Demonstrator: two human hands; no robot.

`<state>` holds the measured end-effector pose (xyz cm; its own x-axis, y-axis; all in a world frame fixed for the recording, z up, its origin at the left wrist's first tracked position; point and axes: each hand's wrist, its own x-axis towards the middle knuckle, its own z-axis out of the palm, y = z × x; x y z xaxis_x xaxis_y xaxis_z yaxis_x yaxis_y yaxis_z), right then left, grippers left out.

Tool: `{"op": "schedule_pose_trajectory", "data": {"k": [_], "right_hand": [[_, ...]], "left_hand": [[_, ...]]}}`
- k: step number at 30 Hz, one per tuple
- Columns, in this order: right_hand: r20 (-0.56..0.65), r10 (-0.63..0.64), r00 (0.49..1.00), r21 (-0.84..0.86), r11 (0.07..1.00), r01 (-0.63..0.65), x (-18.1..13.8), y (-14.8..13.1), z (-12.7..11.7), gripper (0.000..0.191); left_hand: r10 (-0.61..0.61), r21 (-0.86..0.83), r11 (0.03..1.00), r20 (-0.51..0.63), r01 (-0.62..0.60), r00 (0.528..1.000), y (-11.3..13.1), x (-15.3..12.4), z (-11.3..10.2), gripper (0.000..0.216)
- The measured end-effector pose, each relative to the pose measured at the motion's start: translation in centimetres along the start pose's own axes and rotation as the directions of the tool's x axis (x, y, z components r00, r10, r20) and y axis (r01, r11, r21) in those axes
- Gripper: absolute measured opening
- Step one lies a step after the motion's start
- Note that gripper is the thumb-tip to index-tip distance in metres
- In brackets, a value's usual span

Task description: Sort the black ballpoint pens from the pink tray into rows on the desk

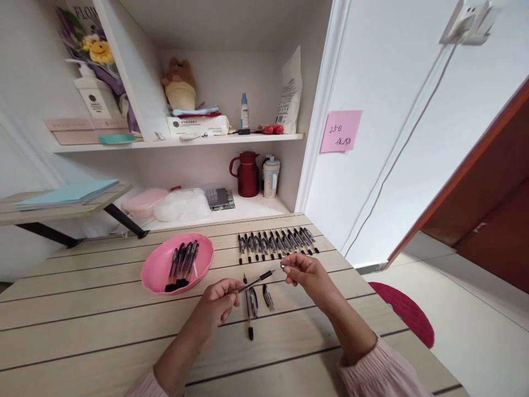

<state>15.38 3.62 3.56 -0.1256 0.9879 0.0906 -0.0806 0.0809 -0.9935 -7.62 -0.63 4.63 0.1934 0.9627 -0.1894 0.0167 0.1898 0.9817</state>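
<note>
My left hand (221,300) is closed around the rear part of a gel pen (258,279). The pen is uncapped, and its tip points right toward my right hand (300,270). My right fingers pinch a tiny, shiny piece, mostly hidden, just apart from the pen tip. On the table below lies an uncapped pen (248,311) with a clear-and-black pen cap (253,302) beside it. Another pen cap (268,298) lies a little to the right. Beyond my hands is a row of uncapped pens with caps alongside (276,243).
A pink scalloped bowl (151,275) holding several capped pens stands left on the slatted wooden table (103,342). Behind are a shelf (231,139), a red jug (248,175) and a cup (271,177). A small raised stand (115,196) bears blue folders at left.
</note>
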Motion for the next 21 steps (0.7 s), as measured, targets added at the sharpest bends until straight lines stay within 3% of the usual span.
{"op": "schedule_pose_trajectory", "data": {"k": [10,16,21], "right_hand": [[0.076,0.015,0.997,-0.063,0.998,-0.01,-0.28,-0.17,0.08,0.018],[0.118,0.017,0.993,-0.011,1.0,-0.016,-0.56,-0.35,0.37,0.016],[0.086,0.032,0.996,0.076,0.996,-0.039,-0.59,0.09,0.88,0.023]], "left_hand": [[-0.026,0.045,0.999,0.022,0.025,0.999,-0.21,0.15,-0.12,0.029],[-0.034,0.047,0.998,0.011,0.033,0.999,-0.32,0.23,0.21,0.027],[-0.024,0.073,0.997,-0.046,0.027,0.999,-0.36,0.32,0.63,0.025]]}}
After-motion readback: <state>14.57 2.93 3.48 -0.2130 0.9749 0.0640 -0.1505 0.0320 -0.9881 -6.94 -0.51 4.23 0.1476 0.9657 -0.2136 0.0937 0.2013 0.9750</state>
